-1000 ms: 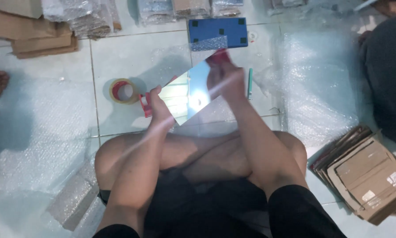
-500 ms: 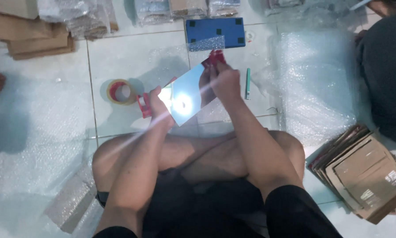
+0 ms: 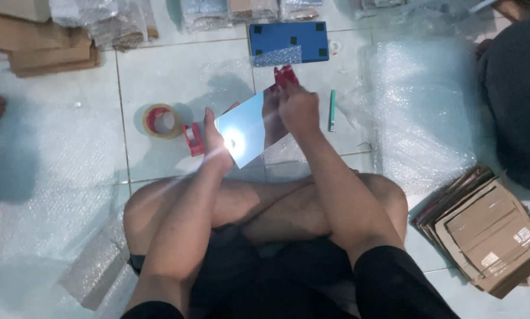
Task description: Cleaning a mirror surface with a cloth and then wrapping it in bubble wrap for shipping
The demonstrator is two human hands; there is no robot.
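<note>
I sit cross-legged on a white tiled floor. A shiny rectangular mirror panel (image 3: 245, 129) is held tilted above the floor between both hands. My left hand (image 3: 213, 143) grips its lower left edge. My right hand (image 3: 298, 109) grips its upper right corner, and a small red piece (image 3: 285, 75) shows at those fingertips. The panel reflects a bright light spot and my hand.
A blue flat board (image 3: 289, 42) with dark corner pads lies ahead. A roll of red tape (image 3: 160, 120) and a red tape cutter (image 3: 193, 140) lie left of the panel, a green pen (image 3: 332, 110) to the right. Bubble wrap (image 3: 421, 112), cardboard stacks (image 3: 489, 230) and another person (image 3: 516, 88) surround me.
Both hands have shifted the mirror panel slightly and tilted it, so the bright reflection sits lower on it. The view has moved a little.
</note>
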